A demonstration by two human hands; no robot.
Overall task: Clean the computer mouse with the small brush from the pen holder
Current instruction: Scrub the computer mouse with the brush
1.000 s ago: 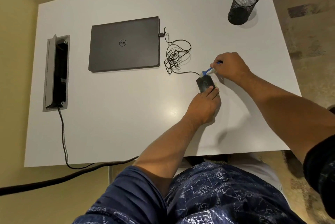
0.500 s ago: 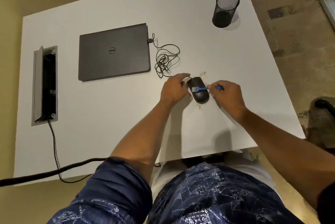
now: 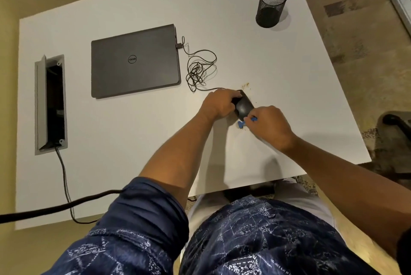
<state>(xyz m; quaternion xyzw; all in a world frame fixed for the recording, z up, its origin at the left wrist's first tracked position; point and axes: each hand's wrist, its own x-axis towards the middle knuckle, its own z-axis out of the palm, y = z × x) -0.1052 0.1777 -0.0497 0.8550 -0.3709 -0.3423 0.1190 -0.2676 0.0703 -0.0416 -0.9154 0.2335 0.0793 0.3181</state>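
Observation:
A black wired computer mouse lies on the white desk, right of centre. My left hand grips the mouse from its left side. My right hand pinches a small blue brush, whose head touches the desk just at the near end of the mouse. Most of the brush handle is hidden in my fingers. The black mesh pen holder stands upright at the far right of the desk, with nothing showing in it.
A closed grey laptop lies left of the mouse, with the tangled mouse cable plugged into its side. An open cable tray sits at the desk's left, a cord trailing over the near edge. Brown crumbs lie beyond the mouse.
The brush has swept from the top of the mouse down to its near end. My left hand has stayed on the mouse's left side. The camera view has shifted slightly.

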